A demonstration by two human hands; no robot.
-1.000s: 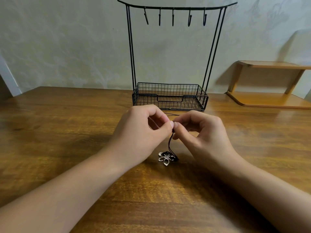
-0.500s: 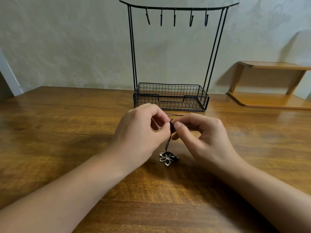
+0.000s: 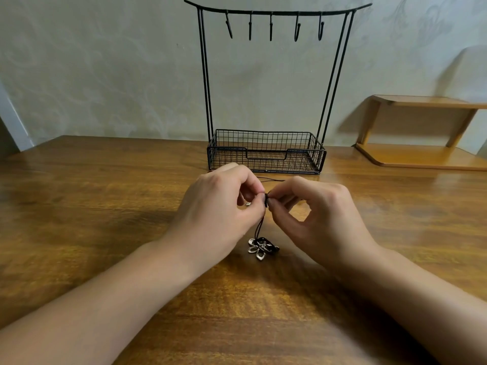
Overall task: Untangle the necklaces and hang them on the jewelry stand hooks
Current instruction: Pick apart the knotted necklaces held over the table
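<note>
Little has moved: left hand (image 3: 221,206) and right hand (image 3: 316,214) still pinch the thin black necklace cord (image 3: 259,227); silver flower-shaped pendant (image 3: 259,249) rests mid-desk (image 3: 79,206).

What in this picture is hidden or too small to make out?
Head view, the only one:
- The knot in the black cord: covered by the pinching fingertips of the left hand and right hand.
- How many necklaces there are: the cords bunch over the flower pendant, too small to tell.
- A small shiny piece behind the left hand's fingers: mostly hidden.
- The wooden shelf: cut off by the right edge.
</note>
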